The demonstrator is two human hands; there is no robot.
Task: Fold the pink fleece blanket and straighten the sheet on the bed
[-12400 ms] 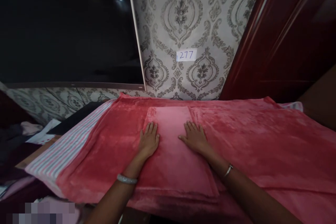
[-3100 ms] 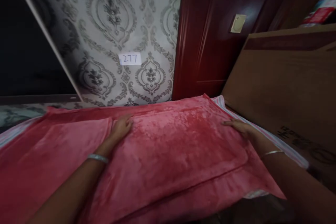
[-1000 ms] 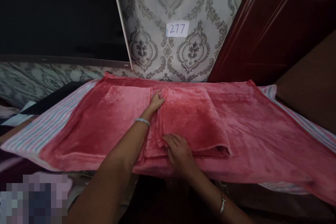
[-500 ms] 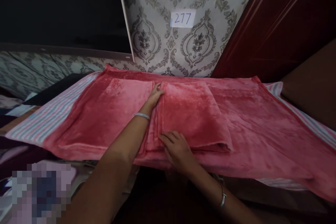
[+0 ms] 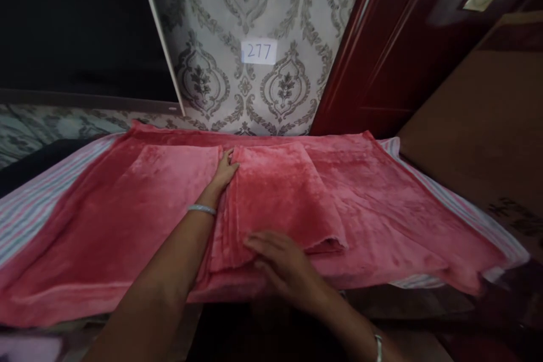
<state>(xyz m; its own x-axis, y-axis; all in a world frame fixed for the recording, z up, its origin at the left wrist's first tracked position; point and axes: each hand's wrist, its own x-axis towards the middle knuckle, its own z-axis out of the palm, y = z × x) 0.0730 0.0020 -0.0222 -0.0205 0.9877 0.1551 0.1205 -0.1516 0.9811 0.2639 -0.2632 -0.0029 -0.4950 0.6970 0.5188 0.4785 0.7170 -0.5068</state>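
A plush red-pink blanket (image 5: 392,209) is spread over the surface, with a folded panel (image 5: 278,198) near its middle and another folded panel (image 5: 178,203) to the left. At the far end of the narrow gap between these panels, my left hand (image 5: 225,169) rests against the fabric, thumb and fingertips a little apart. My right hand (image 5: 282,260) lies over the near left part of the middle panel. Its fingers are stretched out and slightly blurred, and its palm hides part of the blanket's near edge.
A striped cloth (image 5: 63,186) shows from under the blanket at both sides. Behind stand a dark screen (image 5: 76,28) and a patterned wall with a paper label (image 5: 259,51). A dark red wooden panel (image 5: 382,68) and a brown cardboard box (image 5: 479,113) border the right.
The view has shifted to the right. My right hand's fingers have straightened and moved slightly nearer to me along the folded panel. My left hand stays in the gap between the panels.
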